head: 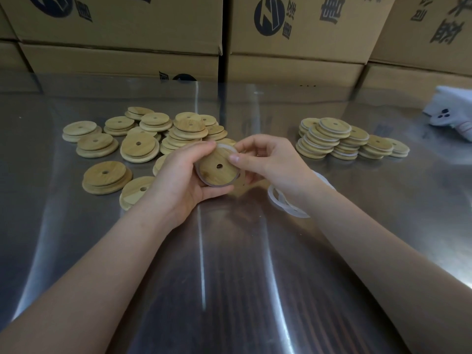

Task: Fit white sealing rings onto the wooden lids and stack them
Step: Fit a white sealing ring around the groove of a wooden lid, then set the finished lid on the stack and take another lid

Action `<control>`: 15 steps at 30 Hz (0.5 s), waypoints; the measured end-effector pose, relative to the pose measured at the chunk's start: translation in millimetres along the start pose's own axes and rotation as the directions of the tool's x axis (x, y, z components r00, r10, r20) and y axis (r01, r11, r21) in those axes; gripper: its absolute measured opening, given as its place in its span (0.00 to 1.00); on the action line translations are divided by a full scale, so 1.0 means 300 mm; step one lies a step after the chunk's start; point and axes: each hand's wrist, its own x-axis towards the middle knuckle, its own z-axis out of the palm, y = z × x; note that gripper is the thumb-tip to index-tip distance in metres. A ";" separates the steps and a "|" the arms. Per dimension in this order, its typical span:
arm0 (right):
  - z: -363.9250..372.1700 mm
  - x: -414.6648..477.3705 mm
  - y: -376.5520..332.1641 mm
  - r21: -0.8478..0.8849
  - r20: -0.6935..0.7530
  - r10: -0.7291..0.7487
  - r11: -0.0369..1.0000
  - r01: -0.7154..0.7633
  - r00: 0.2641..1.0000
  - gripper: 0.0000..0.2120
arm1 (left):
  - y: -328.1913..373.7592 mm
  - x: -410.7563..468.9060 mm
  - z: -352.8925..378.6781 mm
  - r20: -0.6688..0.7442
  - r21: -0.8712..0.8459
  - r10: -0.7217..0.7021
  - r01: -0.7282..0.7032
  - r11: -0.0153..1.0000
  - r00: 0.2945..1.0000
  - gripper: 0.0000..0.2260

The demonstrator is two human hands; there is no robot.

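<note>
Beyond two bare forearms (102,277), the left hand (178,180) grips a wooden lid (214,172). The right hand (270,162) pinches a white sealing ring (226,147) at its rim (spare rings (288,206) lie just right of the grip).

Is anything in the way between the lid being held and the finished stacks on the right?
Nothing visible on the table. Only the right hand, itself holding the lid, lies toward the stacks; loose rings sit nearer, under that wrist.
</note>
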 end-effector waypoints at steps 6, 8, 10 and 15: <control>0.003 0.000 -0.009 0.063 -0.004 0.042 0.997 -0.041 0.999 0.04 | 0.002 -0.005 0.006 0.021 0.028 0.027 -0.028 0.999 0.999 0.15; 0.003 0.003 -0.011 0.102 -0.013 0.070 0.992 -0.068 0.997 0.04 | 0.002 -0.007 0.008 0.020 0.048 0.026 -0.027 0.998 0.999 0.15; -0.002 0.006 -0.012 0.145 -0.049 0.091 0.986 -0.083 0.995 0.05 | 0.003 -0.007 0.009 0.016 0.090 0.031 -0.032 0.995 0.999 0.15; -0.050 0.017 -0.007 0.153 -0.226 0.071 0.988 -0.036 0.972 0.10 | 0.007 -0.001 0.010 -0.067 0.109 0.053 -0.045 0.993 0.996 0.09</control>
